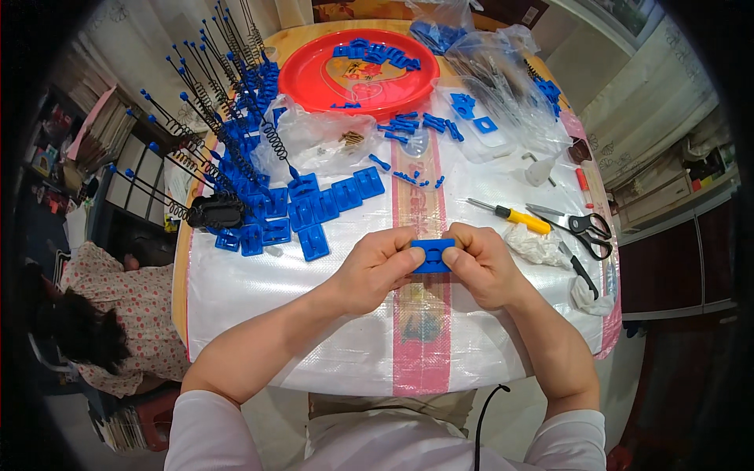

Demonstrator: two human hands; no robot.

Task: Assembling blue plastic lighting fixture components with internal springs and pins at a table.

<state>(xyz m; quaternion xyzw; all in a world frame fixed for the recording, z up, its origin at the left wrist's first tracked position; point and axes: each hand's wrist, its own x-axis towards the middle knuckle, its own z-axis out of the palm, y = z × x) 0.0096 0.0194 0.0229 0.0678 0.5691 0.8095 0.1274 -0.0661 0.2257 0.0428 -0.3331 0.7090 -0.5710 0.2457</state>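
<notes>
A flat blue plastic piece (433,256) is pinched at both ends — left hand (378,269) and right hand (481,264) both closed on it — just above the surface (259,314); fitting seems underway, and steady, aligned pressure is judged necessary.

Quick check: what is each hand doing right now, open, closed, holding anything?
Left hand: closed on the left end of the blue plastic plate.
Right hand: closed on the right end of that plate.
</notes>
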